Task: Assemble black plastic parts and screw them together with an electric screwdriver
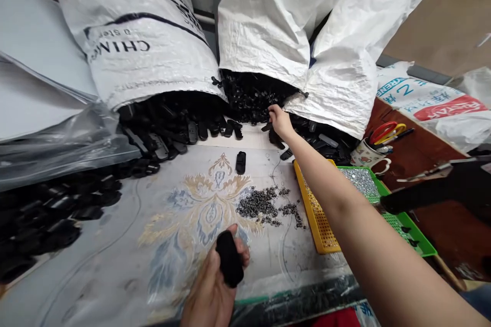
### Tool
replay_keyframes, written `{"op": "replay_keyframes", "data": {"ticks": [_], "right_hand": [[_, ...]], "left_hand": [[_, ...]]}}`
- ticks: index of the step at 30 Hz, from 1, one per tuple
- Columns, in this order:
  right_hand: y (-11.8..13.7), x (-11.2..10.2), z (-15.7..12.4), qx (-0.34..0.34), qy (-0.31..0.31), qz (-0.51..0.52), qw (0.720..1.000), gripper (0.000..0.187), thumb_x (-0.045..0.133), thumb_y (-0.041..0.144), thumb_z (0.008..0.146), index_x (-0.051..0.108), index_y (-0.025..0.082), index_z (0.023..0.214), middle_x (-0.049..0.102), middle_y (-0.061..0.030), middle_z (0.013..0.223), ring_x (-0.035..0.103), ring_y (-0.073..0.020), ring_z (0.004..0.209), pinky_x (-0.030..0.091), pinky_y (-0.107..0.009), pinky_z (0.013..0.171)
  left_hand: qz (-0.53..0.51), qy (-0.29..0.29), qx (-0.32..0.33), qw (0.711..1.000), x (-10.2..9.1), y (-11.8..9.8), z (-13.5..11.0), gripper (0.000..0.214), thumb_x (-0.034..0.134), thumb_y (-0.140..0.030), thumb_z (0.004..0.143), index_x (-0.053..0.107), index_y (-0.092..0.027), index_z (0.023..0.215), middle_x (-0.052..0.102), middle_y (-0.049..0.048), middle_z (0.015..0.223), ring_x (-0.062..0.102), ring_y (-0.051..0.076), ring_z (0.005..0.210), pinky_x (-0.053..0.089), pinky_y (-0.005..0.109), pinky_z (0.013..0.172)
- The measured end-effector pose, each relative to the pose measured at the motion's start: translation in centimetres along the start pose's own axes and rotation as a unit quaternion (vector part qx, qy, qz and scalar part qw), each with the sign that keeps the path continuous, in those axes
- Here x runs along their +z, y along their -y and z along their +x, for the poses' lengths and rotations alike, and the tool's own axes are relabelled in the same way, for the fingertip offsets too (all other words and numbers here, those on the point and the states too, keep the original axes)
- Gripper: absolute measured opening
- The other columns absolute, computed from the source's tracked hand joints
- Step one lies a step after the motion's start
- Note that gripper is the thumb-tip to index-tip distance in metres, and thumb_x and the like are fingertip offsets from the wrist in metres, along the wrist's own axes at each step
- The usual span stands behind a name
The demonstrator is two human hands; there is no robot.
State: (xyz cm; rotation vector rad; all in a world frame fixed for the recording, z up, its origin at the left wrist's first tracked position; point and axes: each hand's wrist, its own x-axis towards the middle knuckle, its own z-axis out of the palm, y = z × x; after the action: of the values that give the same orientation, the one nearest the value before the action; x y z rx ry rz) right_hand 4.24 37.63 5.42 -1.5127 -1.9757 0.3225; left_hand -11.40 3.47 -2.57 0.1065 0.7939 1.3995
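The person's left hand [213,286] is closed around a black plastic piece [229,258], fingers and thumb wrapped on it, low over the near edge of the table. The right hand [280,121] is stretched out to the mouth of a white woven sack [264,25]; its fingers sit close together at the sack's lip, and whether they grip anything I cannot tell. Black parts [249,96] spill from that sack and from a second sack [138,41] beside it, heaped across the far end of the patterned table cover [115,276] and down its left side. One loose black part [240,162] lies alone on the cover. Left of the right arm is a scatter of small dark metal bits [258,203]. Just past them, a yellow tray [318,209] sits against a green tray [402,227] holding silvery bits [360,182]. Farther right, a mug [364,156] holds scissors [385,133].
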Motion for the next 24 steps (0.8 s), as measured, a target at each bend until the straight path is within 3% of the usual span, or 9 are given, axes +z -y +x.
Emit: {"op": "replay_keyframes", "data": {"ticks": [4, 7, 9, 12, 15, 16, 18, 20, 24], "right_hand": [[-0.2, 2.7, 3.0, 0.047, 0.016, 0.030, 0.998, 0.030, 0.030, 0.019, 0.090, 0.051, 0.016, 0.111, 0.057, -0.0030, 0.081, 0.049, -0.0110, 0.073, 0.040, -0.022, 0.073], [-0.4, 5.1, 3.6, 0.080, 0.100, 0.061, 0.990, 0.018, 0.039, 0.013, 0.085, 0.057, 0.013, 0.090, 0.050, 0.0002, 0.065, 0.043, -0.0093, 0.060, 0.039, -0.022, 0.064], [-0.6, 5.6, 3.3, 0.089, 0.165, 0.094, 0.978, 0.017, 0.039, 0.013, 0.086, 0.056, 0.015, 0.088, 0.046, 0.0026, 0.059, 0.039, -0.0077, 0.053, 0.037, -0.021, 0.056], [-1.0, 3.9, 2.8, 0.087, 0.271, 0.137, 0.949, 0.012, 0.045, 0.015, 0.086, 0.057, 0.016, 0.087, 0.046, 0.0036, 0.057, 0.036, -0.0063, 0.047, 0.034, -0.019, 0.050], [-1.2, 0.9, 2.5, 0.098, 0.413, 0.223, 0.877, 0.004, 0.055, 0.014, 0.081, 0.058, 0.016, 0.083, 0.049, 0.0021, 0.056, 0.038, -0.0061, 0.047, 0.035, -0.018, 0.047], [-1.1, 0.1, 2.4, 0.115, 0.428, 0.267, 0.856, 0.004, 0.054, 0.014, 0.081, 0.058, 0.016, 0.082, 0.049, 0.0019, 0.056, 0.038, -0.0060, 0.046, 0.033, -0.017, 0.046], [-0.8, -0.9, 2.0, 0.169, 0.377, 0.345, 0.843, 0.009, 0.048, 0.012, 0.084, 0.055, 0.017, 0.081, 0.047, 0.0029, 0.052, 0.035, -0.0052, 0.043, 0.028, -0.015, 0.042], [-0.4, -1.1, 1.2, 0.218, 0.277, 0.379, 0.856, 0.014, 0.040, 0.012, 0.087, 0.050, 0.018, 0.079, 0.042, 0.0049, 0.048, 0.029, -0.0043, 0.039, 0.023, -0.014, 0.039], [0.4, -1.2, -1.1, 0.251, 0.208, 0.400, 0.856, 0.014, 0.038, 0.012, 0.086, 0.043, 0.019, 0.075, 0.034, 0.0078, 0.045, 0.025, -0.0036, 0.037, 0.021, -0.013, 0.038]], "left_hand": [[0.011, 0.000, -0.034, 0.999, -1.2, 0.4, 1.0, 0.035, 0.071, -0.048, 0.064, 0.073, -0.028, 0.093, 0.058, 0.0061, 0.069, 0.053, 0.018, 0.062, 0.049, 0.033, 0.058], [0.026, -0.013, -0.054, 0.998, -1.6, 0.3, 0.6, 0.033, 0.067, -0.050, 0.066, 0.072, -0.033, 0.095, 0.059, 0.0079, 0.073, 0.056, 0.022, 0.067, 0.051, 0.038, 0.062], [0.024, -0.018, -0.062, 0.998, -1.5, 0.3, 0.1, 0.032, 0.065, -0.050, 0.068, 0.072, -0.034, 0.095, 0.058, 0.0081, 0.073, 0.056, 0.023, 0.068, 0.051, 0.039, 0.062], [-0.001, -0.017, -0.057, 0.998, -1.4, 0.3, -0.3, 0.035, 0.063, -0.047, 0.073, 0.070, -0.029, 0.102, 0.058, 0.0083, 0.076, 0.057, 0.022, 0.071, 0.051, 0.038, 0.066], [-0.038, 0.001, -0.056, 0.998, -1.2, 0.4, 0.2, 0.031, 0.060, -0.042, 0.078, 0.070, -0.023, 0.100, 0.057, 0.0061, 0.071, 0.055, 0.016, 0.066, 0.050, 0.032, 0.064], [-0.051, 0.008, -0.059, 0.997, -1.1, 0.4, 0.5, 0.027, 0.061, -0.041, 0.079, 0.071, -0.023, 0.096, 0.057, 0.0046, 0.067, 0.054, 0.014, 0.061, 0.049, 0.029, 0.061], [-0.070, 0.017, -0.067, 0.995, -0.8, 0.3, 0.9, 0.020, 0.065, -0.039, 0.076, 0.074, -0.024, 0.086, 0.055, 0.0017, 0.059, 0.052, 0.011, 0.054, 0.048, 0.023, 0.054], [-0.070, 0.008, -0.068, 0.995, -0.4, 0.0, 0.9, 0.020, 0.070, -0.037, 0.072, 0.074, -0.024, 0.086, 0.058, 0.0008, 0.060, 0.054, 0.010, 0.054, 0.048, 0.021, 0.053], [-0.011, -0.058, -0.041, 0.997, 0.4, -0.7, -0.7, 0.039, 0.072, -0.037, 0.069, 0.070, -0.021, 0.104, 0.067, 0.0046, 0.091, 0.062, 0.016, 0.081, 0.054, 0.025, 0.076]]}}
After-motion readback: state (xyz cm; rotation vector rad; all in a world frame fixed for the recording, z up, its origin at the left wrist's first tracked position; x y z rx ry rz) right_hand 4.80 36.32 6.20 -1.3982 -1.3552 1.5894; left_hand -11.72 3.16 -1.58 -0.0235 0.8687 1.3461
